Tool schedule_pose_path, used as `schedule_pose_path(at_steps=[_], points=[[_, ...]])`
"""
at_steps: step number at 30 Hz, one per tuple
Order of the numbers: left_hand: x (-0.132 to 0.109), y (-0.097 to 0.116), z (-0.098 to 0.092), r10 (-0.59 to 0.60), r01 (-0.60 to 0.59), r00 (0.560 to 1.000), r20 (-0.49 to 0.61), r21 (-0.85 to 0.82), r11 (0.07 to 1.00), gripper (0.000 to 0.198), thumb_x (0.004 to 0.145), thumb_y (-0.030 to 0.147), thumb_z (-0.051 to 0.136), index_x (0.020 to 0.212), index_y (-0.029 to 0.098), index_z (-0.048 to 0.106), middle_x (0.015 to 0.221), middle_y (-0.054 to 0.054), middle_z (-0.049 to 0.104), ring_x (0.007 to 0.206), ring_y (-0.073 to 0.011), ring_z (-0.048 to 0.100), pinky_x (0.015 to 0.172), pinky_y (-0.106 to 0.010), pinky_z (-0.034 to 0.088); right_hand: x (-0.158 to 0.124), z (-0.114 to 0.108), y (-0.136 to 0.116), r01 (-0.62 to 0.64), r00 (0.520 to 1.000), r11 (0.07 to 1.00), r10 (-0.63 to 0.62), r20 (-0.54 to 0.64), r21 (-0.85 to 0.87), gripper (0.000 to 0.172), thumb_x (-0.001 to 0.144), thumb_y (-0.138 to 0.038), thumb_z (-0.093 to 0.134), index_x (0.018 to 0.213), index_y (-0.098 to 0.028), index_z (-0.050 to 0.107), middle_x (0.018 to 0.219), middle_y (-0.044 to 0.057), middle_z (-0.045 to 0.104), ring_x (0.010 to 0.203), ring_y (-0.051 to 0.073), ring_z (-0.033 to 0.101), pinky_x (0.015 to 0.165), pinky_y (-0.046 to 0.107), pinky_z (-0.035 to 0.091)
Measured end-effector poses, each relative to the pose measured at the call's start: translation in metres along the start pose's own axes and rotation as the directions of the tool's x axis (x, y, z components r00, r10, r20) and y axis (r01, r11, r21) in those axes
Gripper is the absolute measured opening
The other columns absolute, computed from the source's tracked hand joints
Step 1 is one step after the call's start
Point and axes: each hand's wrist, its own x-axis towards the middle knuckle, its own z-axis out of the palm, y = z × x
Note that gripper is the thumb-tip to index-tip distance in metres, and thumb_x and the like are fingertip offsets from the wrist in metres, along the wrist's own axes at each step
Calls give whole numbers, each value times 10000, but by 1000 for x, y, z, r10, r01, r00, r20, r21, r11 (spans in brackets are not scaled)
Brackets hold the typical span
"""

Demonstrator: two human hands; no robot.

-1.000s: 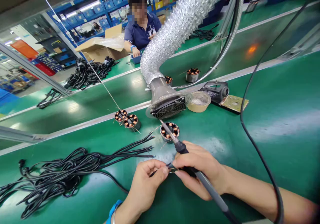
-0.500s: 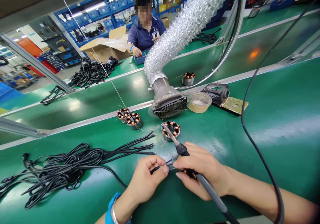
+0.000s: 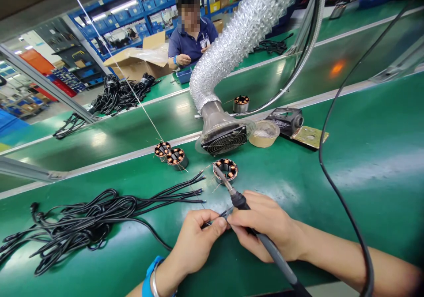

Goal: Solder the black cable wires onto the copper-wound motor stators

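Note:
My left hand (image 3: 198, 235) pinches the end of a black cable (image 3: 150, 231) between thumb and finger. Its fine wires run toward my right hand (image 3: 268, 226), whose fingertips meet the left ones there; the exact contact is hidden. My right hand is closed around a soldering iron (image 3: 278, 255), with the tip pointing up and away. Just beyond, a motor stator (image 3: 231, 175) with copper windings stands on the green bench, and the iron's tip overlaps its near left edge in view; I cannot tell if they touch. Two more stators (image 3: 177, 159) sit farther left.
Coiled black cables (image 3: 89, 222) cover the left of the bench (image 3: 371, 156). A fume hood (image 3: 225, 138) hangs from a silver duct (image 3: 212, 72). Right of it are a round tub (image 3: 264, 134) and an iron holder (image 3: 288, 122). A co-worker (image 3: 190, 36) sits across the conveyor (image 3: 139, 136).
My right fingertips have come closer to my left thumb at the wires. The stator on the conveyor has shifted slightly left. Across the way, the co-worker's hand has lifted from the blue bin.

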Motion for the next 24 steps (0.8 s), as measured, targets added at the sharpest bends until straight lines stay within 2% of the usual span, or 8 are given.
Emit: schedule_pose_path(at_steps=[4, 6, 11, 17, 24], points=[[1, 1, -1, 55, -55, 998, 25, 6, 998, 517, 854, 601, 574, 643, 130, 615, 601, 20, 456, 611, -112, 353, 584, -227, 308, -1, -1, 0, 13, 1000, 1000, -13, 23, -5, 318, 762, -10, 527, 1024, -190, 549, 675, 16, 613, 582, 152, 480, 574, 291, 349], [0, 1, -3, 65, -63, 997, 46, -33, 997, 507, 860, 604, 566, 669, 136, 602, 604, 30, 436, 601, -106, 336, 574, -221, 300, -1, -2, 0, 17, 1000, 1000, -17, 23, -10, 318, 761, -13, 523, 1024, -190, 551, 665, 13, 601, 574, 155, 468, 567, 292, 342], [0, -1, -5, 49, -44, 998, 42, -102, 994, 396, 812, 523, 681, 756, 139, 602, 666, 26, 475, 631, -104, 356, 589, -211, 310, 1, -2, -2, 19, 1000, 999, -19, -7, -36, 300, 764, -22, 523, 1012, -189, 554, 623, -7, 550, 544, 151, 419, 543, 287, 321], [0, -3, -2, 19, -17, 999, 37, -52, 999, 400, 842, 508, 646, 730, 125, 625, 644, 21, 461, 625, -106, 344, 575, -219, 300, 2, -1, -3, 2, 1000, 1000, -2, -21, -13, 279, 793, -27, 511, 1020, -183, 554, 661, -2, 573, 554, 145, 445, 555, 280, 352], [-2, 1, -3, -2, 2, 1000, 1, 18, 1000, 406, 847, 502, 610, 652, 178, 462, 589, 59, 337, 573, -99, 272, 518, -215, 239, 0, -2, -5, -30, 999, 996, 32, 24, -85, 265, 793, -28, 478, 982, -200, 548, 645, -16, 480, 574, 153, 413, 552, 269, 351]])
